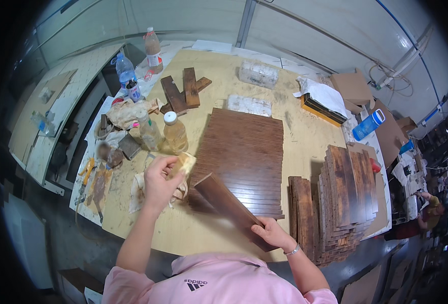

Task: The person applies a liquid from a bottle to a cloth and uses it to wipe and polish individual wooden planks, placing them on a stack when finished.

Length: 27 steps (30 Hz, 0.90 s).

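My left hand [159,183] is closed on a small pale yellow pad [187,163]; whether it is cloth or sponge I cannot tell. Just beyond it stands a bottle with a white cap [174,134] and amber liquid. My right hand [274,234] grips the near end of a dark brown wooden plank [229,206], which slants up to the left above the table. Its far end comes over the near left edge of a broad row of glossy brown planks [241,152] laid side by side. A crumpled pale cloth [137,192] lies left of my left wrist.
Rough-stained planks [343,197] are stacked high at the right table edge. Loose short boards [183,93] lie at the back left. Bottles [153,53], rags [130,112] and orange-handled pliers [88,169] line the left side. Two wrapped blocks [258,75] and a blue bottle [369,125] stand farther back.
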Available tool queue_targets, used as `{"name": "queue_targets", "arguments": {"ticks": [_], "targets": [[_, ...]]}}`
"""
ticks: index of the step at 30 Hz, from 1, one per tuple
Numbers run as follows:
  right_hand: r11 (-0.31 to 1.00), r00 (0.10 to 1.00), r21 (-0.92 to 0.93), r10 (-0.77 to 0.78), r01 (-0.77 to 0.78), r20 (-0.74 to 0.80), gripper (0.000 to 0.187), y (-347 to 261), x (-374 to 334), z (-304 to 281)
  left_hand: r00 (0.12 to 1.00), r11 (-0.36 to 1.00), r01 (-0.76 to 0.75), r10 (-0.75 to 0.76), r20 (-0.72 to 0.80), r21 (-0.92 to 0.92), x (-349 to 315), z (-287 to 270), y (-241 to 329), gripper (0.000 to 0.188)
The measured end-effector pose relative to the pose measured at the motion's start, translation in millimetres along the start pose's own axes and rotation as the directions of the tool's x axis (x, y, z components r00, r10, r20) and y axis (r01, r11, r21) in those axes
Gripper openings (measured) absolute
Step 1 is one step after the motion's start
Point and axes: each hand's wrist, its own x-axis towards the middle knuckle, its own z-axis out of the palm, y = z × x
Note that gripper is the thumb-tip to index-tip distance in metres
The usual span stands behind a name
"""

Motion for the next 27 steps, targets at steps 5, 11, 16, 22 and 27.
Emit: {"name": "queue_targets", "arguments": {"ticks": [5,11,16,22,27], "targets": [[0.967,0.963,-0.087,-0.249,0.240,-0.106,0.034,7.5,2.1,-3.5,1.000,1.000,-0.006,0.006,0.020,-0.014,-1.1,4.5,6.5,0.031],[0.582,0.983,0.813,0.149,-0.003,-0.103,0.036,-17.5,29.7,-4.1,0.993,0.991,-0.024,0.038,0.109,-0.129,-26.9,18.1,37.1,0.034],[0.124,0.981,0.983,-0.124,-0.134,0.149,0.035,-35.5,50.5,14.7,0.800,0.833,-0.390,0.518,0.303,-0.392,-80.3,69.0,94.9,0.036],[0.513,0.979,0.851,0.205,-0.112,0.006,0.029,-44.8,40.7,45.6,0.811,0.874,-0.425,0.484,0.330,-0.238,-63.0,74.0,82.5,0.036],[0.481,0.940,0.824,0.003,-0.301,0.341,0.031,-48.6,13.7,38.0,0.978,0.988,-0.152,0.153,0.145,-0.015,10.8,41.6,29.6,0.029]]}}
